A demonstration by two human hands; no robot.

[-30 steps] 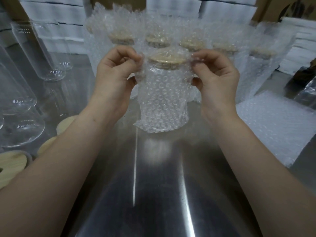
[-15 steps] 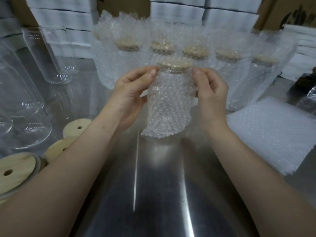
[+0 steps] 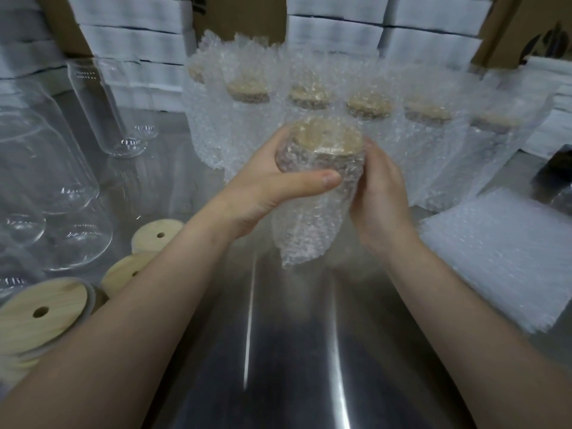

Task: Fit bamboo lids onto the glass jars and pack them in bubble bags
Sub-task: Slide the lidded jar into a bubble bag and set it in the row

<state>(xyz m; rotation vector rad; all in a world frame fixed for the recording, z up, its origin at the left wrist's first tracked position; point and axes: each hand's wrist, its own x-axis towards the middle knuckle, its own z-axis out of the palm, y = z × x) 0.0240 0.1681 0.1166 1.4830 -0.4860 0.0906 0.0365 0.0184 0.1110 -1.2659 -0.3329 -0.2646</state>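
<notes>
Left of the bagged jar (image 3: pixel 315 212), loose bamboo lids (image 3: pixel 154 236) wait. Our left hand (image 3: pixel 266 193) wraps its upper body and our right hand (image 3: pixel 380 193) cups the other side, both gripping it. It stands near upright, bamboo lid (image 3: pixel 328 137) on top and long axis near vertical. Bagging looks finished, so next we would set it by the packed row (image 3: pixel 368 103) behind it.

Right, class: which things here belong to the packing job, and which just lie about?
Job: bagged jar held by left hand and right hand, packed jars behind, loose bamboo lids, empty glass jars, flat bubble bags.
Lying about: white boxes, cardboard, dark object.
</notes>
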